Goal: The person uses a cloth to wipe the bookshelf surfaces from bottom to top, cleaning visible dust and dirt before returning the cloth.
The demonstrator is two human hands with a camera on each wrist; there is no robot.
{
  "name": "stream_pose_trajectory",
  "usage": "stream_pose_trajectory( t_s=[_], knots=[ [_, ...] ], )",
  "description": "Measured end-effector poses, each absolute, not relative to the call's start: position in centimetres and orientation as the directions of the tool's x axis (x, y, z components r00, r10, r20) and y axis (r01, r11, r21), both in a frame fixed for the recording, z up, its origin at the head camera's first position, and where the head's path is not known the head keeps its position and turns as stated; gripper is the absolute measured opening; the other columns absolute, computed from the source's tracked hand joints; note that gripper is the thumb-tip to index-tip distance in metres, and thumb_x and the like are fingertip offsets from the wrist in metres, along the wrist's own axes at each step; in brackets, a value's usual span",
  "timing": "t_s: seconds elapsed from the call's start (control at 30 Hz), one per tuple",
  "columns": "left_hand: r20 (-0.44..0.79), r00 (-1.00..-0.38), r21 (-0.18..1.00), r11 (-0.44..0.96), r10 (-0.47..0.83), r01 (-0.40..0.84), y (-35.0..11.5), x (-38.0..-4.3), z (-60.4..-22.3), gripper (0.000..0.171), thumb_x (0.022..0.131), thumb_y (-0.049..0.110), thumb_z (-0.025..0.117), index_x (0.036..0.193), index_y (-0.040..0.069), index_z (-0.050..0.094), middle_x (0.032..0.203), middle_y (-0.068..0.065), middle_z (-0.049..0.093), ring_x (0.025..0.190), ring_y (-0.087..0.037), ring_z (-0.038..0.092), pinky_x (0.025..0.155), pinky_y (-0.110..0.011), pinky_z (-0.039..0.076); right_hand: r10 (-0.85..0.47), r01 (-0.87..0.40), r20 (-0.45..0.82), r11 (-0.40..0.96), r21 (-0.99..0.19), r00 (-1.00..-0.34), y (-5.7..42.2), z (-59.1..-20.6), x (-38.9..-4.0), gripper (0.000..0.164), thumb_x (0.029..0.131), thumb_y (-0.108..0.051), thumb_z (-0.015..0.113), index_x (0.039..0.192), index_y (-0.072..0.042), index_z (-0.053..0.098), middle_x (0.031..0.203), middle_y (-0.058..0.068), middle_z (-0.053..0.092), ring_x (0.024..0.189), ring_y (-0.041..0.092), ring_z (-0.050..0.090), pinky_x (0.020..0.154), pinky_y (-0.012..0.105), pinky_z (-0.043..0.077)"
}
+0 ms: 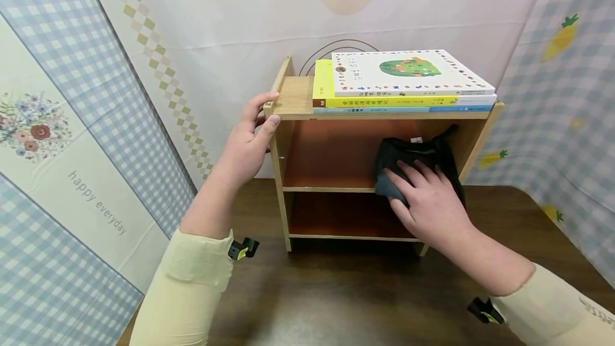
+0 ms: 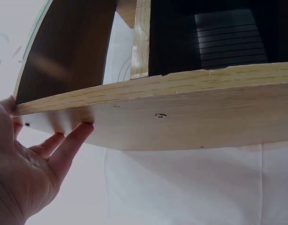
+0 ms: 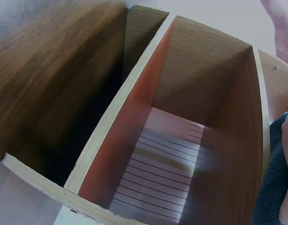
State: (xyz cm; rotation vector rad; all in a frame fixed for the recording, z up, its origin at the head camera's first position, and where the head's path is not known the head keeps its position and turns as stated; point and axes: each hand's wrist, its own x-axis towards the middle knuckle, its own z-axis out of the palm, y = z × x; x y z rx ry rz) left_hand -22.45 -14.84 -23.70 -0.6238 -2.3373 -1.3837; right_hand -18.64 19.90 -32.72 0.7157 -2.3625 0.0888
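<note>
In the head view my left hand holds the upper left corner of a small wooden shelf unit. Its thumb lies by the front edge, and in the left wrist view its fingertips press the outer side panel. My right hand rests with spread fingers on a dark cloth at the right end of the upper compartment. The cloth has a small white tag and spills over the middle board's front edge. At the right wrist view's edge, blue-grey fuzzy cloth shows under part of the hand.
On the unit's top board lies a stack of books: a white picture book uppermost, a yellow one and a blue one below. The unit stands on a dark wooden surface. A pale curtain hangs behind it.
</note>
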Motion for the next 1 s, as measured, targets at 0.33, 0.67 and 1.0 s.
stream_pose_trajectory(
  t_s=[0.33,0.67,1.0],
  knots=[
    [0.500,-0.830,0.735,0.385,0.249,0.558,-15.1,-22.6,-23.9,0.041,0.107,0.045,0.034,0.147,0.037,0.034,0.105,-0.012,0.049,0.067,-0.032,0.044,0.078,-0.053,0.051,-0.441,-0.498,0.620,0.862,0.092,-0.649,19.6,-33.1,-18.4,0.044,0.095,-0.031,0.052,0.134,-0.014,0.062,0.133,0.018,0.058,0.124,0.045,0.050,0.098,0.069,0.034],
    [0.509,-0.828,0.723,0.405,0.234,0.559,-15.3,-22.4,-23.7,0.042,0.107,0.045,0.035,0.147,0.035,0.033,0.133,-0.013,0.049,0.076,-0.030,0.049,0.077,-0.048,0.052,-0.442,-0.489,0.624,0.866,0.109,-0.644,18.0,-33.1,-18.5,0.045,0.094,-0.034,0.051,0.133,-0.015,0.063,0.134,0.018,0.058,0.124,0.046,0.050,0.099,0.069,0.032],
    [0.513,-0.828,0.727,0.399,0.225,0.559,-15.0,-22.4,-23.7,0.042,0.107,0.045,0.036,0.147,0.034,0.033,0.133,-0.014,0.050,0.098,-0.026,0.053,0.077,-0.050,0.053,-0.459,-0.490,0.631,0.860,0.140,-0.626,16.3,-33.2,-18.7,0.046,0.094,-0.035,0.052,0.134,-0.016,0.063,0.133,0.017,0.058,0.123,0.045,0.050,0.098,0.070,0.033]
  ],
)
